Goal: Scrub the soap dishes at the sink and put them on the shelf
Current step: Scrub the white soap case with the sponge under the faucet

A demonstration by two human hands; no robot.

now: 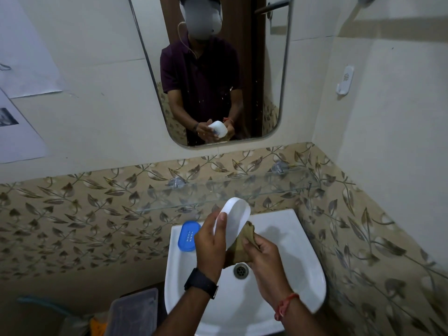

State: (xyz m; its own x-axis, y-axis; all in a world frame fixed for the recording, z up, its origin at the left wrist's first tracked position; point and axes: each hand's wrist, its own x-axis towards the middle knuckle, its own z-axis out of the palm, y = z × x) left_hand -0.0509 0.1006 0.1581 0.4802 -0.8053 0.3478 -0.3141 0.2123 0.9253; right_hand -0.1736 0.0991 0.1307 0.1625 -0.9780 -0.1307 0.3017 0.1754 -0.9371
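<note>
White soap dish [236, 220] tilted over the sink [303, 267], gripped by the left hand [209, 241]; right hand [263, 258] presses a brown scrub pad [242, 243] against it; blue soap dish [188, 235] rests far-left on the rim.

White soap dish [236, 220] tilted above sink [305, 241]; blue soap dish [189, 235] on rim.

You work in dim, warm, even light with no harsh glare. The white sink [300, 258] is the brightest surface, and a soft grey shadow lies on its back rim toward the right. The mirror [257, 69] is flecked with specks and its reflection is dark. The wide lens bends straight lines: the mirror's sides lean and the tile border [84, 209] bows toward the picture's edges. The glass shelf [218, 192] shows a faint sheen along its front edge. The bottom left corner is murky and soft.
</note>
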